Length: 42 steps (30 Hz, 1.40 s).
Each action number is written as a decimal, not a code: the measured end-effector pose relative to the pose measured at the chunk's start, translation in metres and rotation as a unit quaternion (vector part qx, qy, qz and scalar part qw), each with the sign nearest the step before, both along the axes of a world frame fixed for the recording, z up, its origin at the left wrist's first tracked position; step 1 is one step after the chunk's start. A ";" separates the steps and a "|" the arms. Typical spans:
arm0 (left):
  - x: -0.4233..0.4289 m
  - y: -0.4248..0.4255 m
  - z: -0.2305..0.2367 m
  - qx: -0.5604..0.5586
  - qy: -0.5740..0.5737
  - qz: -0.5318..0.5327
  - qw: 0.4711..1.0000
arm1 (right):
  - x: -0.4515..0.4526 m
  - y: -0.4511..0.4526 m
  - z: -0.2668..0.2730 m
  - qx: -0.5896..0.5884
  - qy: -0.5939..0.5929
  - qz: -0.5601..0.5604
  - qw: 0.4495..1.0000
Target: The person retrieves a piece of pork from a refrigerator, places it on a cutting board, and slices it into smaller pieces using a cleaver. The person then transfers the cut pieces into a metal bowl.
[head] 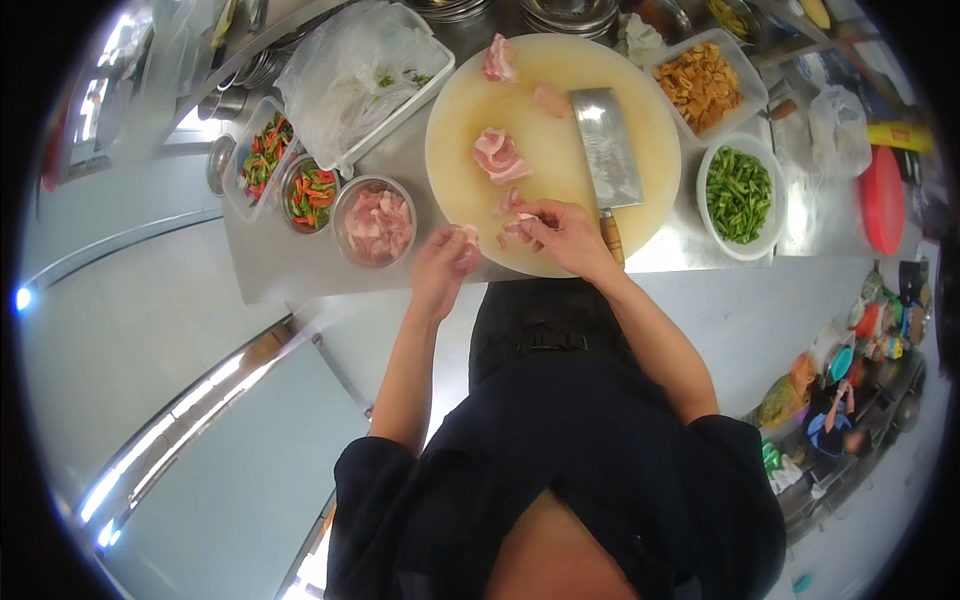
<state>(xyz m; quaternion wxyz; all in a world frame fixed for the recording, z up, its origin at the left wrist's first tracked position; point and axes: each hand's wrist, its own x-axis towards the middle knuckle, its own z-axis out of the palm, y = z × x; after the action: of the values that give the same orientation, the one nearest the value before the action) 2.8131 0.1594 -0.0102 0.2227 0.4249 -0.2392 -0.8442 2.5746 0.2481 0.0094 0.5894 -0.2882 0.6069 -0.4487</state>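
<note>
My left hand [441,262] pinches some raw meat slices [470,253] at the near left edge of a round cutting board [645,150]. Between the fingertips of my right hand [574,238] is a small piece of raw meat [520,222], held just over the board. A few meat scraps [510,199] lie by those fingers. Farther back rest a larger chunk of meat [500,156], a thin pale slice [553,101] and another chunk [499,58]. A cleaver [609,150] lies flat on the board's right side, its wooden handle [612,236] pointing towards me, beside my right wrist.
Left of the board stand a bowl of sliced meat [379,223], a bowl of cut peppers [313,196] and a plastic-covered white tray [397,112]. To the right are a tub of green pepper strips [739,195] and a container of brown pieces [699,86]. Another person [829,427] is far right.
</note>
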 end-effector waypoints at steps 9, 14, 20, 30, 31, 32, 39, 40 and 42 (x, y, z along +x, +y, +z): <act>-0.033 0.018 0.027 -0.075 -0.029 -0.042 0.996 | -0.012 0.005 0.021 0.008 0.065 -0.075 0.995; -0.043 0.020 0.026 -0.019 -0.046 -0.090 0.995 | -0.031 0.012 0.015 0.088 -0.001 -0.102 0.991; -0.054 0.023 0.012 -0.016 -0.077 -0.076 0.994 | -0.029 0.039 0.019 0.114 0.340 -0.088 0.929; -0.086 0.021 0.030 -0.074 -0.071 -0.048 0.994 | -0.022 0.057 0.007 0.022 0.164 -0.171 0.971; -0.085 0.020 0.032 -0.069 -0.090 -0.030 0.993 | -0.016 0.052 0.009 0.002 0.088 -0.186 0.979; -0.083 0.019 0.033 -0.071 -0.101 -0.013 0.992 | -0.012 0.046 0.010 -0.007 0.021 -0.194 0.981; -0.074 0.020 0.031 -0.097 -0.077 0.094 0.988 | -0.010 0.024 -0.001 0.139 0.021 -0.197 0.970; -0.076 0.021 0.028 -0.113 -0.064 0.096 0.987 | -0.011 0.030 -0.003 0.142 0.065 -0.166 0.974; -0.081 0.027 0.022 -0.128 -0.061 0.101 0.985 | -0.010 0.048 -0.004 0.125 0.135 -0.129 0.974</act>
<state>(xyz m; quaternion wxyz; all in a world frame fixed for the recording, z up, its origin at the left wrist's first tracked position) 2.7323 0.1863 0.0121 0.3444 0.4652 -0.3147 -0.7523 2.5646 0.2965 0.0053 0.4706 -0.1891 0.7640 -0.3988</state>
